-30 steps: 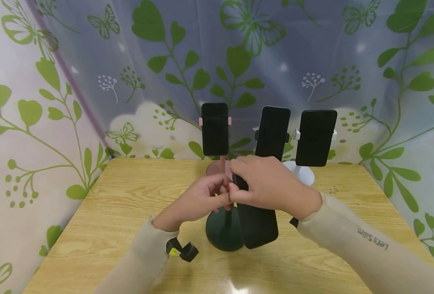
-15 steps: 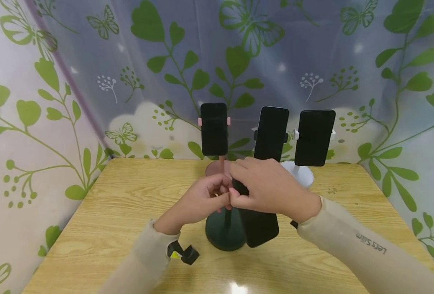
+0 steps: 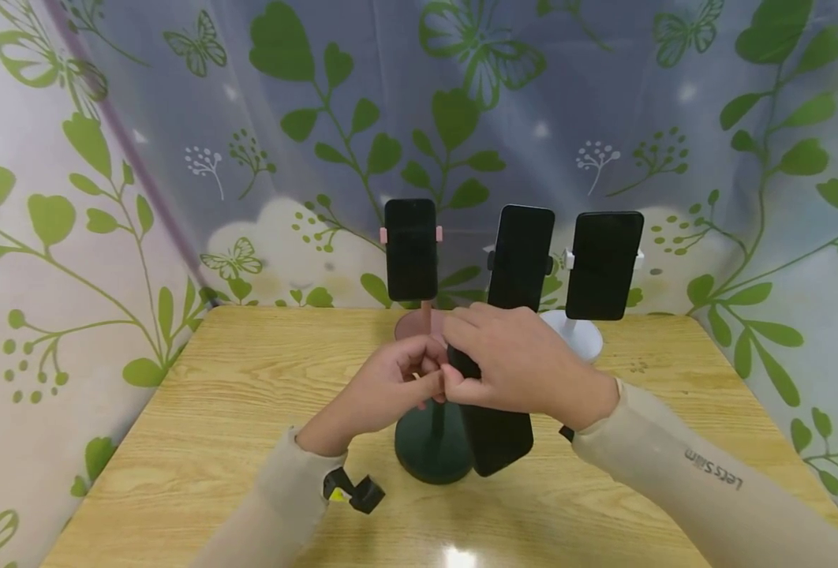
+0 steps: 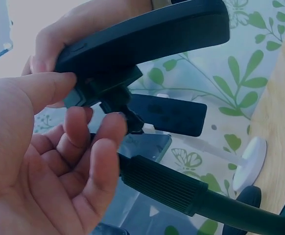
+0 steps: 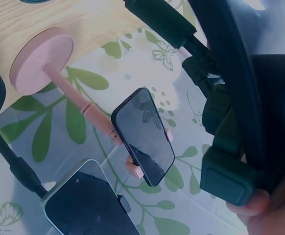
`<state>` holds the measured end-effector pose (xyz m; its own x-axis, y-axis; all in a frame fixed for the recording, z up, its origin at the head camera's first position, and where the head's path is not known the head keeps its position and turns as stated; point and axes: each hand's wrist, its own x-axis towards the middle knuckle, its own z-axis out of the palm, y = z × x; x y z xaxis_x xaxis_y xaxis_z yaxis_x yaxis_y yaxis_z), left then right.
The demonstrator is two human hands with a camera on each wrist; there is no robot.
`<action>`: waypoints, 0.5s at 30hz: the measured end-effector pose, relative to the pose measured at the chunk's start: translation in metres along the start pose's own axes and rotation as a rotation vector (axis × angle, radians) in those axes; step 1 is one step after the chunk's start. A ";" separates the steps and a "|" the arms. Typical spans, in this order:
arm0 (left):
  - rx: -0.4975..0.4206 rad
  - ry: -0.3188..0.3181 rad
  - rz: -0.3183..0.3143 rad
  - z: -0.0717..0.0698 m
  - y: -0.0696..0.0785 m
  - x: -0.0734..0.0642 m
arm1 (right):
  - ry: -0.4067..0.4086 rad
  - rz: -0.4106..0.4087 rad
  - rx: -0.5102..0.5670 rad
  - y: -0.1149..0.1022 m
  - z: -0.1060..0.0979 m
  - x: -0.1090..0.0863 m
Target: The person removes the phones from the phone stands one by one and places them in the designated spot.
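A dark green phone stand (image 3: 435,450) stands on the table in front of the person, its ribbed pole (image 4: 164,183) rising to a clamp (image 4: 101,88) at the top. A black phone (image 3: 500,438) lies tilted against that clamp, its lower end toward the person. The right hand (image 3: 521,359) grips the phone's upper part from above, with a fingertip by the clamp's end in the right wrist view. From the left, the left hand (image 3: 398,383) pinches the clamp, thumb at its edge and fingers curled beneath. The hands meet at the phone's upper left edge, hiding part of the clamp in the head view.
Behind the hands, three more phones sit upright in stands: one in a pink stand (image 3: 410,323), one in a black clamp (image 3: 550,265), one in a white stand (image 3: 582,339). A leaf-patterned curtain (image 3: 305,158) closes off the wooden table's (image 3: 248,379) back and sides.
Both hands and the phone keep almost the same pose. The head view has shifted slightly, so the stands appear a little farther left.
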<state>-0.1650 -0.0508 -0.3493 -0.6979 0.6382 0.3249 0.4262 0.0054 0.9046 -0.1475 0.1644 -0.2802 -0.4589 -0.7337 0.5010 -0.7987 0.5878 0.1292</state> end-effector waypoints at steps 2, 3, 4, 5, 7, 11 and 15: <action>0.001 0.013 0.006 0.001 -0.001 0.000 | 0.031 -0.018 -0.007 0.000 0.001 -0.002; 0.003 0.020 0.010 0.002 -0.001 -0.001 | 0.050 -0.030 -0.010 0.000 0.001 -0.002; 0.006 0.025 0.013 0.003 -0.002 -0.001 | 0.066 -0.039 -0.017 0.000 0.002 -0.003; 0.007 0.030 0.016 0.003 -0.002 -0.001 | 0.082 -0.047 -0.022 0.000 0.002 -0.004; 0.007 0.035 0.022 0.004 -0.002 -0.001 | 0.113 -0.061 -0.029 -0.001 0.002 -0.006; 0.019 0.044 0.032 0.005 -0.003 -0.001 | 0.158 -0.077 -0.028 -0.004 0.002 -0.010; 0.037 0.049 0.036 0.006 -0.003 -0.002 | 0.186 -0.084 -0.024 -0.008 -0.001 -0.015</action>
<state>-0.1612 -0.0471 -0.3543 -0.7087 0.6004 0.3705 0.4718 0.0128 0.8816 -0.1338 0.1715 -0.2876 -0.3096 -0.7062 0.6368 -0.8206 0.5368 0.1963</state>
